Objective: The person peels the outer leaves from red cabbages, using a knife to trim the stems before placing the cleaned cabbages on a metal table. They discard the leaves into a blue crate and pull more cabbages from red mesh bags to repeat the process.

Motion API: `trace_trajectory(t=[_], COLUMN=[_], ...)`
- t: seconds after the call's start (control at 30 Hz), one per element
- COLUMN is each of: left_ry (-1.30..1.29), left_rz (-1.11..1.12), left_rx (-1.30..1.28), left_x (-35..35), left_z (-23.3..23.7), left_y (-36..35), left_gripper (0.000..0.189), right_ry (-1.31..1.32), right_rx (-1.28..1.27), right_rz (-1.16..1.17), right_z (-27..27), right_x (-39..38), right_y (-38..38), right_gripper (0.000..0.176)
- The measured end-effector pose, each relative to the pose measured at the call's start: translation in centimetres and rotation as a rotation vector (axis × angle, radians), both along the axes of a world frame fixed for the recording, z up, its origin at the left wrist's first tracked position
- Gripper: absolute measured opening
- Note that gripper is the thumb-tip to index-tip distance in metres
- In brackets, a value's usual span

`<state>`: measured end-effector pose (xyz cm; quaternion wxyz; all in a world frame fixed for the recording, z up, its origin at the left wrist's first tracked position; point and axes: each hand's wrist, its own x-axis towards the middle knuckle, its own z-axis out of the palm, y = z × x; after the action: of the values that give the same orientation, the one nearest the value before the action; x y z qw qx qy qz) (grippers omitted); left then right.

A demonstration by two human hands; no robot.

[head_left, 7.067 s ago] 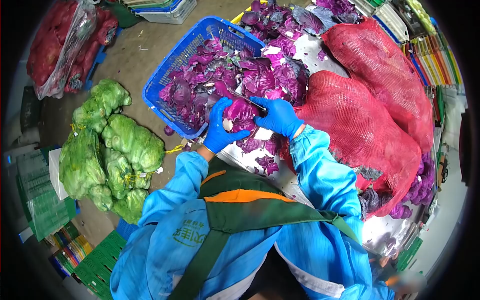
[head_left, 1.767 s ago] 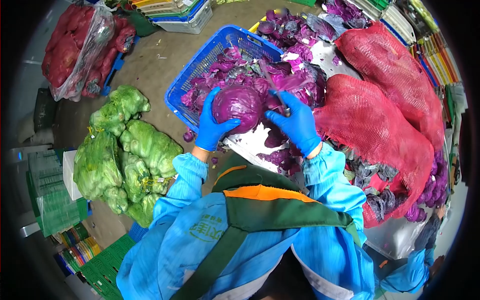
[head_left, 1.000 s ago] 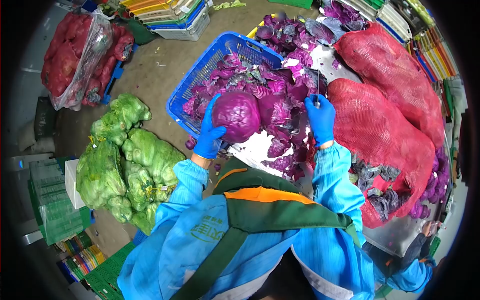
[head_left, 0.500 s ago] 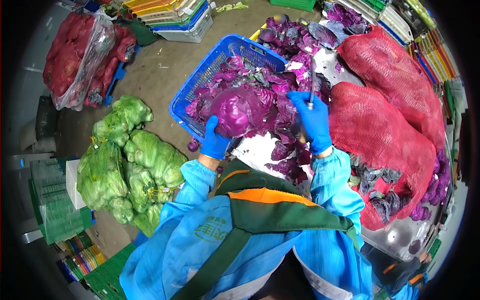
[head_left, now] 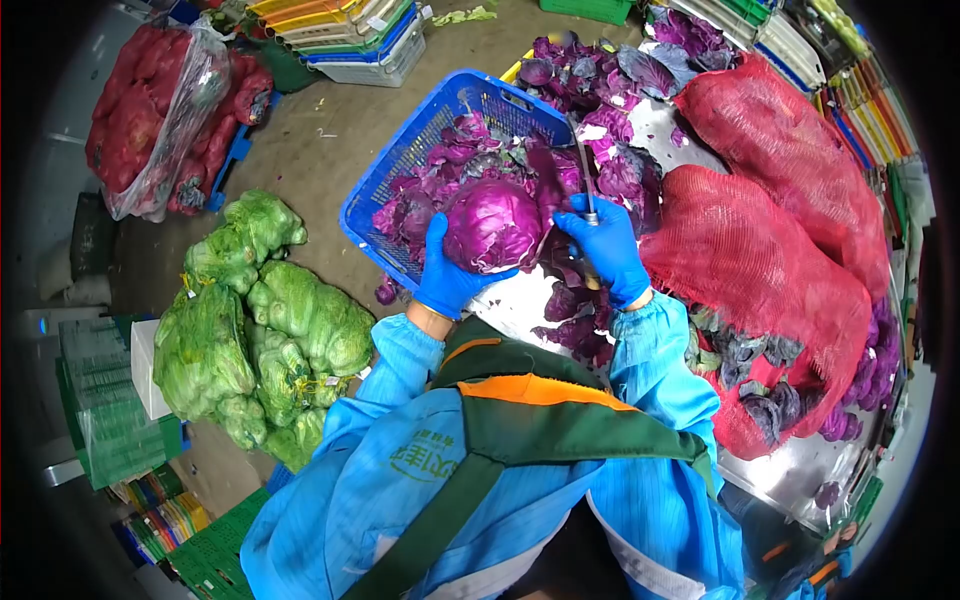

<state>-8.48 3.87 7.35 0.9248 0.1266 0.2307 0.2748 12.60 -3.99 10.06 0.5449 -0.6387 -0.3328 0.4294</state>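
My left hand [head_left: 445, 280] was in a blue glove. It was cupped under a round purple cabbage [head_left: 493, 222], with my thumb on the front and my fingers round the side. I held the cabbage up, just over the near edge of the blue basket [head_left: 397, 150].

My right hand [head_left: 607, 252] had a blue glove too. It was closed tight on the handle of a knife [head_left: 584, 170]. The thin blade pointed up and away from me. It stood just beside the right side of the cabbage. I could not tell if the blade touched it.

The basket was full of loose purple leaves [head_left: 450, 165]. It leaned on the left end of the shiny table [head_left: 510, 290]. More torn leaves lay on the table under my hands.

On my right, a big red net sack [head_left: 760, 280] lay on the table, close to my right hand. A second red sack [head_left: 790, 120] lay behind it. Some dark cabbages peeked out at the near end of the first sack.

Down on the floor [head_left: 300, 120] to my left sat a pile of green cabbages [head_left: 270, 320] in net bags. Farther off was a clear bag [head_left: 150, 100] stuffed with red things. Stacked crates [head_left: 350, 35] stood past the basket.
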Motion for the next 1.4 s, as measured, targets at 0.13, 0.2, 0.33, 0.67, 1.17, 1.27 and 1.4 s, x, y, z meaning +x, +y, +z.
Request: trace_trajectory(t=[0.13, 0.2, 0.33, 0.67, 1.17, 1.27, 1.4], left_ry=[-0.096, -0.088, -0.004, 0.836, 0.748, 0.706, 0.729], left_rz=[0.033, -0.024, -0.236, -0.309, -0.692, -0.720, -0.775], left_rx=[-0.089, -0.026, -0.025, 0.788, 0.617, 0.746, 0.791], left_x=[-0.9, -1.6, -1.2, 0.3, 0.3, 0.4, 0.5], left_z=[-0.6, -1.2, -1.2, -7.6, -3.4, -5.8, -6.4], left_y=[0.2, 1.0, 1.8, -1.5, 2.8, 3.8, 4.4], left_gripper=[0.090, 0.087, 0.079, 0.106, 0.079, 0.077, 0.100], right_ry=[0.034, -0.276, -0.390, 0.079, -0.552, -0.640, -0.764], right_rx=[-0.217, -0.111, 0.269, -0.175, 0.178, 0.082, -0.055], right_rz=[-0.245, -0.168, 0.246, 0.301, 0.224, 0.472, 0.612], right_z=[-4.1, -4.2, 0.0, -7.8, -5.9, -4.1, -3.7], right_x=[5.2, 4.6, 0.5, 0.5, 0.1, 0.2, 1.1], right_y=[-1.2, -2.0, -1.6, -3.1, -2.3, -1.2, 0.2], right_gripper=[0.033, 0.043, 0.079, 0.065, 0.056, 0.063, 0.063])
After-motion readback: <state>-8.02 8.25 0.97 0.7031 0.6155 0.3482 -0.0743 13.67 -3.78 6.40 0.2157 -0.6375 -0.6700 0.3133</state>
